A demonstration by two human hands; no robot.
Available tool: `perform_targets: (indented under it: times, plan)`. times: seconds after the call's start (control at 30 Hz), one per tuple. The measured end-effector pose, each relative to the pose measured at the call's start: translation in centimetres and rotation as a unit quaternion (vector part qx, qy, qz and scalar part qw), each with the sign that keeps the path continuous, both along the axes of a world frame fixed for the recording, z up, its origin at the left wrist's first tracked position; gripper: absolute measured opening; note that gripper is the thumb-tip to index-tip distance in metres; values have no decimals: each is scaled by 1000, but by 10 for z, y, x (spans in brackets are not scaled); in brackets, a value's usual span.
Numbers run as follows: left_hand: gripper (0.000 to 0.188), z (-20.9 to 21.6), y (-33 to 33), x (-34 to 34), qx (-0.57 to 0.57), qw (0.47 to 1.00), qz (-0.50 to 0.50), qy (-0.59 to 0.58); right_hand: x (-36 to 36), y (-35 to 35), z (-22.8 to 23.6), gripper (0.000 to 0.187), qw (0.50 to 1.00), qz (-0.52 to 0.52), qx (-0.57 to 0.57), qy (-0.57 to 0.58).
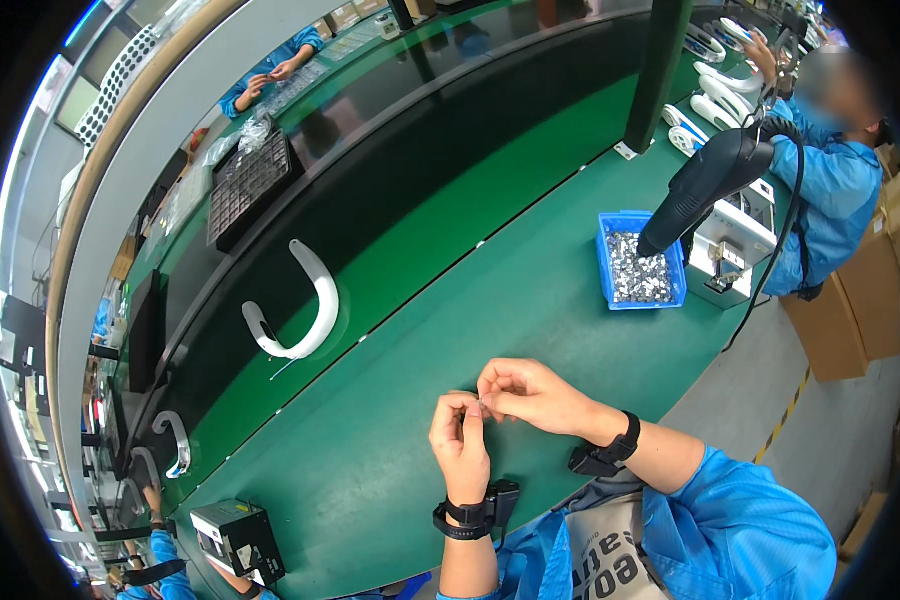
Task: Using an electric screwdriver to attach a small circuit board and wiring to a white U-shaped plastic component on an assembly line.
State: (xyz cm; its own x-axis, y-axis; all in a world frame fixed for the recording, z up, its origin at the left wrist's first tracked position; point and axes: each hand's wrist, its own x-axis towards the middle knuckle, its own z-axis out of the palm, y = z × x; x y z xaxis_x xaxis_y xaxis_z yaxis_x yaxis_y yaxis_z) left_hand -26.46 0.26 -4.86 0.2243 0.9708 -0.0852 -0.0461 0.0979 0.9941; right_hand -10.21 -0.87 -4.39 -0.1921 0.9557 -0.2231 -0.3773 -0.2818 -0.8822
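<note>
Over the green table [390, 470], my left hand [459, 436] and my right hand [536, 397] meet fingertip to fingertip. Both are closed in a pinch on one tiny piece [481, 403], too small to name. Each wrist wears a black strap with a small black box. Beyond my right hand stands a blue bin [604, 270] filled with small metallic parts [638, 274]. A black handheld tool [705, 185] with a cable hangs over that bin.
A white U-shaped neckband device [322, 310] lies on the green-and-black conveyor. A grey metal box [725, 250] adjoins the bin. Near left sits a black box [238, 540]. A co-worker in blue [820, 190] is at far right; another person's hands [268, 80] work across the belt.
</note>
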Motion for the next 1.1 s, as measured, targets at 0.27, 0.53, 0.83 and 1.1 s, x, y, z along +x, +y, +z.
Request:
perform_targets:
  times: [0.27, 0.53, 0.83, 1.1]
  plan:
    - [7, 4, -2, -4, -4, 1000, -24, -6, -3, -3, 0, 8, 1000, 2, -14, -21]
    - [5, 1, -2, -10, 1, 999, -33, 20, -5, -3, 6, 8, 999, 1, -42, -31]
    - [4, 3, -1, -13, -6, 999, -38, 6, -9, -2, 3, 8, 999, 1, -30, -40]
    - [5, 4, 0, -14, 2, 1000, -31, 4, -12, -1, 4, 6, 999, -5, -23, -45]
